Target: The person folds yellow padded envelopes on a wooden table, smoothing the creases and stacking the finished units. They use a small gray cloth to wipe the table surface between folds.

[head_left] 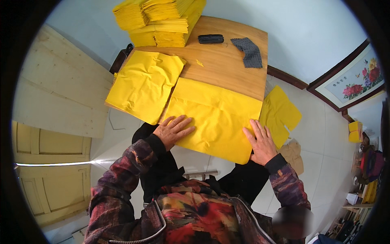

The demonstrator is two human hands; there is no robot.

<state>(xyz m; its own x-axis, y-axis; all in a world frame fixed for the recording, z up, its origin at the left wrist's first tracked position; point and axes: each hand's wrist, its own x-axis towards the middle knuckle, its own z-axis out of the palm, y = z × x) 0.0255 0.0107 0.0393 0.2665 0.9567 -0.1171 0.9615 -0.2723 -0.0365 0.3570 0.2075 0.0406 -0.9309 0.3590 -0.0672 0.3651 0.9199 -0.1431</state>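
Plainly, both hands press flat, fingers spread, on the yellow paper sheet point(213, 116) at the wooden table's point(227, 65) near edge: left hand point(172, 130), right hand point(260, 142). Overhanging, it could slide off or crease. Whether it is 1 sheet or several is probably untellable; its underside is hidden.

Bright, even daylight, soft shadows, sharp centre, fisheye-bent edges, dark rim.
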